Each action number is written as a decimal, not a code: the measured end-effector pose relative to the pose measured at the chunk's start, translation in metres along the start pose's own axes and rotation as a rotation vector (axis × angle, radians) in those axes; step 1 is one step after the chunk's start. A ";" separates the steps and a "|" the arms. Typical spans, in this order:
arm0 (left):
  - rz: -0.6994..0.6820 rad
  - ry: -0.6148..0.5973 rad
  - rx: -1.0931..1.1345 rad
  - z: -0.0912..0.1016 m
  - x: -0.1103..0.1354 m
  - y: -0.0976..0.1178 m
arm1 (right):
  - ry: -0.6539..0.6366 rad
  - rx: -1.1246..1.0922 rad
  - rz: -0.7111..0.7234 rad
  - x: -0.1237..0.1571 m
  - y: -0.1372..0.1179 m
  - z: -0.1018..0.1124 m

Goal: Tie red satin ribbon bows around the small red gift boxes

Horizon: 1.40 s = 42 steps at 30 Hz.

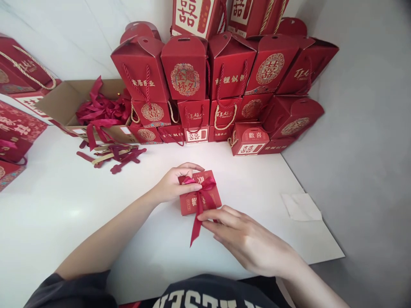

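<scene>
A small red gift box (187,207) with gold lettering sits on the white table in front of me. Tied over its top is a dark pink ribbon bow (209,184), one tail hanging past the near edge. My left hand (176,184) grips the box from its far left side, the thumb lying across the bow near the knot. At the near right corner, my right hand (237,231) pinches a ribbon tail (195,231) between thumb and fingers. The fingertips under my right hand are partly hidden.
Stacked red gift boxes (184,72) with cord handles line the wall. An open cardboard box (59,105) of loose ribbons stands left of them, with a pile of red and gold strips (112,155) before it. A white tissue (301,207) lies near the right table edge.
</scene>
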<state>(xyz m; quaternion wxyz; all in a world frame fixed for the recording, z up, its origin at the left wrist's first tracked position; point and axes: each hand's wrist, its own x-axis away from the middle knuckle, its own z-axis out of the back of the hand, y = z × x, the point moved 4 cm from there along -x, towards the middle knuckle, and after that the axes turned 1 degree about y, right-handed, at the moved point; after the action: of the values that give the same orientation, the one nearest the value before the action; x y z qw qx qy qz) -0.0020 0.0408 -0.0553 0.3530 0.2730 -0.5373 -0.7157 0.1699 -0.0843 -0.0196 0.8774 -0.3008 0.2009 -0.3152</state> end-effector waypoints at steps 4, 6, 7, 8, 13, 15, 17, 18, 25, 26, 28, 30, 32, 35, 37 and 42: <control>-0.009 -0.010 -0.007 0.001 0.002 -0.001 | -0.066 -0.182 -0.097 0.015 0.010 -0.002; -0.016 -0.037 -0.004 0.003 0.003 0.001 | -0.109 -0.292 -0.142 0.021 0.015 -0.001; -0.017 -0.061 0.004 0.004 0.004 0.002 | -0.127 -0.361 -0.196 0.023 0.019 -0.001; -0.015 -0.090 0.018 0.005 0.005 0.004 | -0.125 -0.434 -0.277 0.025 0.025 -0.002; -0.009 -0.128 0.085 0.009 0.008 0.008 | 0.096 -0.770 -0.638 0.020 0.053 -0.019; -0.001 -0.103 0.084 0.008 0.009 0.006 | 0.074 -0.902 -0.638 0.012 0.055 -0.032; 0.009 -0.079 0.079 0.006 0.009 0.004 | 0.062 -0.979 -0.629 0.007 0.055 -0.041; 0.011 -0.063 0.076 0.005 0.010 0.002 | 0.076 -0.988 -0.625 0.007 0.055 -0.043; -0.005 0.032 0.026 0.004 0.009 -0.004 | 0.080 -0.927 -0.590 0.018 0.059 -0.033; -0.012 0.037 0.018 0.004 0.009 -0.004 | 0.074 -0.915 -0.590 0.020 0.060 -0.032; -0.019 0.040 0.008 0.002 0.008 -0.005 | 0.050 -0.884 -0.589 0.023 0.062 -0.029; -0.020 0.043 0.001 0.002 0.008 -0.005 | 0.003 -0.847 -0.595 0.024 0.065 -0.028; -0.024 0.042 -0.003 0.002 0.009 -0.005 | -0.101 -0.775 -0.592 0.028 0.068 -0.024; -0.051 -0.033 -0.018 0.003 0.011 0.000 | -0.250 -0.505 -0.525 0.032 0.072 -0.004; -0.068 -0.100 -0.077 0.003 0.013 0.005 | -0.219 -0.293 -0.485 0.030 0.073 0.020; -0.071 -0.083 -0.297 0.007 0.016 0.022 | 0.188 -0.238 -0.425 -0.013 0.068 0.058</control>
<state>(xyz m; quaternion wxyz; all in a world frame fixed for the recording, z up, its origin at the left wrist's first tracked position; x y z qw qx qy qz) -0.0120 0.0282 -0.0323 0.3414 0.2071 -0.4296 -0.8099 0.2218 -0.0103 -0.0187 0.7274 -0.4067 0.2493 -0.4933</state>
